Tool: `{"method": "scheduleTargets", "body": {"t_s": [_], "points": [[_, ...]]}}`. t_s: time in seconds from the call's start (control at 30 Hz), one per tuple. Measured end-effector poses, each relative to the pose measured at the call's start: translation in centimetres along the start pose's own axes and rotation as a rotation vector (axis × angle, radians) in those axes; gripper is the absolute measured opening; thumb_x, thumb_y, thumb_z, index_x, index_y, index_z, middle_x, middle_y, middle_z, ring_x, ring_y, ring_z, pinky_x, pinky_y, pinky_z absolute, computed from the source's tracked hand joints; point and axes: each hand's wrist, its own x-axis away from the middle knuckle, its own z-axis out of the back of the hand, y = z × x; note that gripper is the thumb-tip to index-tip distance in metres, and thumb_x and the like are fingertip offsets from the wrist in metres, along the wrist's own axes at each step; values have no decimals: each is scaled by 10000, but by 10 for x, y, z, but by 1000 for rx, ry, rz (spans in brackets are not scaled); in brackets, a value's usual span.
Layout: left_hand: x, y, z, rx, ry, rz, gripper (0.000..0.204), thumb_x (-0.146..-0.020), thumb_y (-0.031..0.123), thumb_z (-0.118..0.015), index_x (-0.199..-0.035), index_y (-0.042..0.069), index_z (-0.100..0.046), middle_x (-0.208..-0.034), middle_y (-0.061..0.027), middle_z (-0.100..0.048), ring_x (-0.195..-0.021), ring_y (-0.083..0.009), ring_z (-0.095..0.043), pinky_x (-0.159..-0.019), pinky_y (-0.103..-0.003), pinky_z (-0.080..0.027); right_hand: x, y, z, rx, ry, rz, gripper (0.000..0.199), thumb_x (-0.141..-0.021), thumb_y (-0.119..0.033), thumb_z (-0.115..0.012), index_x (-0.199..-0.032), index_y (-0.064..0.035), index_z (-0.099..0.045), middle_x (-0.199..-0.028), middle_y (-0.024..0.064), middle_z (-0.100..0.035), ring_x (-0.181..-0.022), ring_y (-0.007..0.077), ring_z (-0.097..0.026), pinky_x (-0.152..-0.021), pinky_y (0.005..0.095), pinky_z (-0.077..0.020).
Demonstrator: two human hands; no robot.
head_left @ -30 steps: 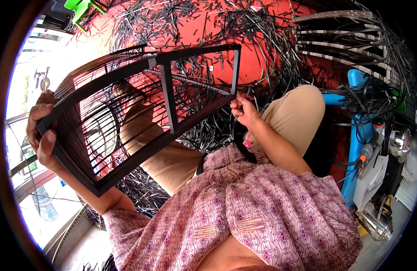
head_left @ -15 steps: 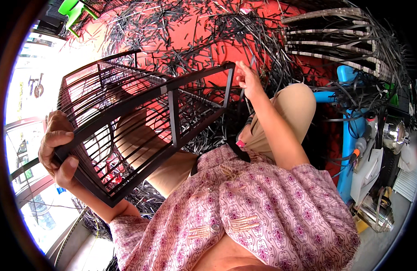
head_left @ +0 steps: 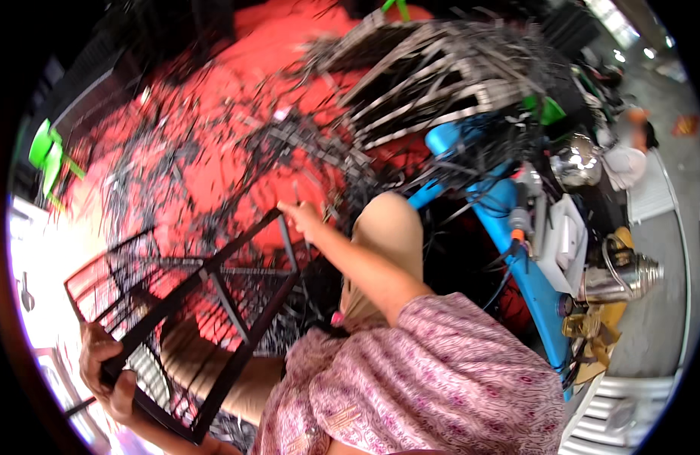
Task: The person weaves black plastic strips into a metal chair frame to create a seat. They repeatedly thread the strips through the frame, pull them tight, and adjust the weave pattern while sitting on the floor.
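Observation:
A black rectangular frame (head_left: 230, 305), with dark strips strung across it like a cage, lies tilted over my bent leg on the left. My left hand (head_left: 103, 371) grips its near left corner, thumb on one side and fingers on the other. At the far right corner my right hand (head_left: 303, 219) has its fingertips closed on the frame's end. Motion blur softens the detail of those fingers. A short crossbar splits the frame's open side near its middle.
Black strips (head_left: 285, 136) litter the red floor (head_left: 236, 45). A grey woven piece (head_left: 418, 91) lies at the far side, beside a blue bench (head_left: 528, 284) on my right. Close to the bench are a white box (head_left: 566, 243) and a metal flask (head_left: 619, 280). A green chair (head_left: 48, 155) stands far left.
My view has swung to the right, shifting the scene leftward. My right hand, open just beside the frame's corner before, now touches it. My left hand keeps its grip.

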Motion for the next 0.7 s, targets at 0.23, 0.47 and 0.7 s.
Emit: {"method": "scheduleTargets", "body": {"t_s": [0.23,0.47,0.7], "points": [[-52,13,-86,-85,12,63,274,-615,118,-626,-855,-13,-623,-731,-98,-516,-746,-251,-459,-735,-363,-362,40,-101,65,-279,264,477,485,-970,-451,-515,-1007,14,-650,-726,73,-656,-485,111,-529,-434,266,-406],[-102,-5,-252,-305,-129,66,244,-669,213,-689,-867,72,-713,-806,-137,-687,-796,-325,-649,-799,-411,-490,170,-216,175,-290,376,1005,395,-1031,-350,-455,-998,-4,-643,-770,49,-644,-539,48,-448,-467,189,-361],[-78,-9,-365,-341,-217,97,255,-692,260,-703,-884,92,-710,-819,-111,-691,-866,-283,-653,-912,-451,-413,283,-228,223,-63,530,1303,344,-1040,-269,-454,-1020,24,-634,-807,49,-623,-594,66,-454,-537,212,-384]]}}
